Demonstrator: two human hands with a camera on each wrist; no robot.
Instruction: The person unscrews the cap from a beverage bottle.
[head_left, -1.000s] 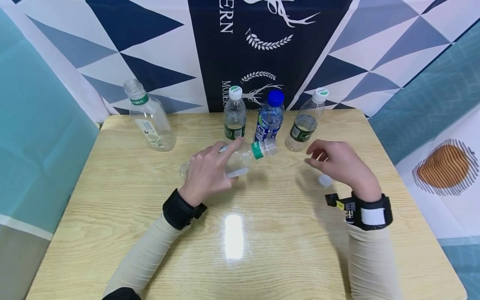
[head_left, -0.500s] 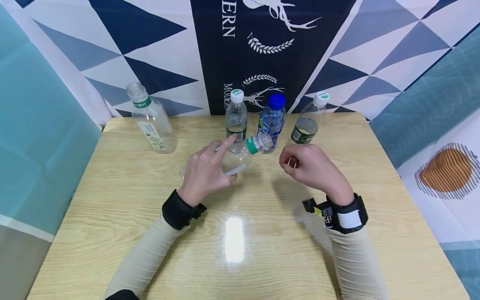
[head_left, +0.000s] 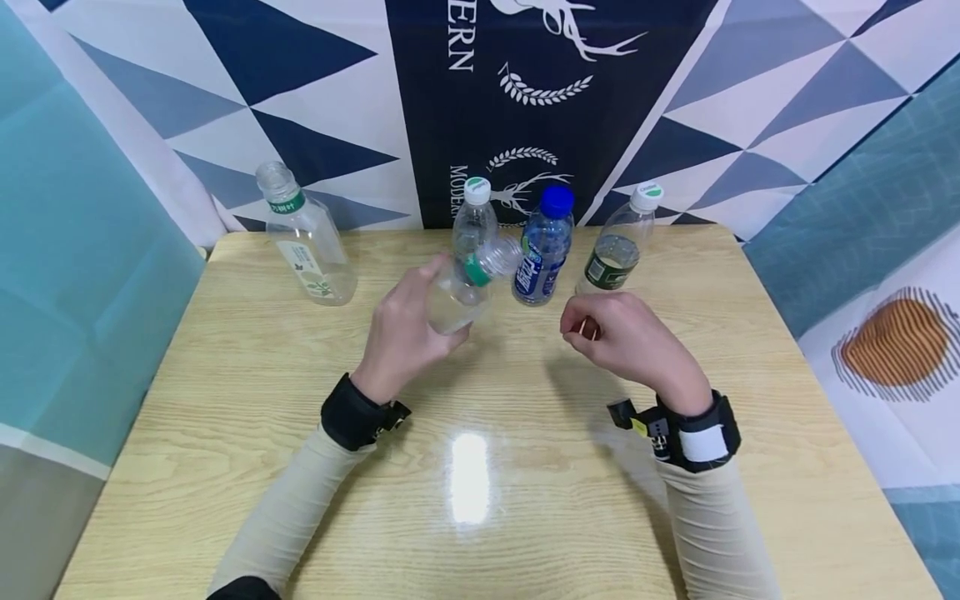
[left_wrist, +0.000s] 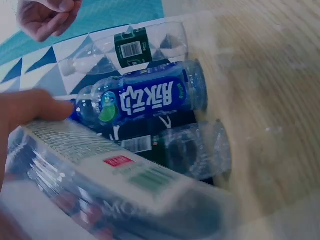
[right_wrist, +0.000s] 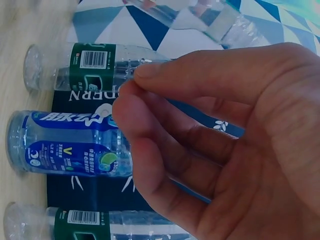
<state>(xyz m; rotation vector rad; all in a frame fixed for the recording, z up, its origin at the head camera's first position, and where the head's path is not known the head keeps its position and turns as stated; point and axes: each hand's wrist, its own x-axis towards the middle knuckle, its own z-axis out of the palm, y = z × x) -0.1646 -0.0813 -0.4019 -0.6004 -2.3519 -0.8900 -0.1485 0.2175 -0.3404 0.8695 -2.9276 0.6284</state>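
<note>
My left hand (head_left: 405,329) grips an uncapped clear plastic bottle (head_left: 456,302) with a green neck band. It is tilted, its mouth toward the upper right, in front of a small capped water bottle (head_left: 474,225). In the left wrist view the held bottle (left_wrist: 135,175) is close and blurred. My right hand (head_left: 618,337) hovers in front of a green-labelled water bottle (head_left: 611,258). Its fingers (right_wrist: 150,160) are loosely curled, the thumb near the index fingertip, and nothing shows between them. Between the hands, farther back, stands a blue-capped drink bottle (head_left: 542,254).
At the back left of the wooden table (head_left: 360,500) stands another uncapped clear bottle (head_left: 311,254) with a green neck band. A patterned cloth (head_left: 322,75) hangs behind the bottles.
The left hand has tipped the bottle's mouth upward and to the left. My right hand has moved left; the white cap seen beside it on the table a second ago is out of sight.
</note>
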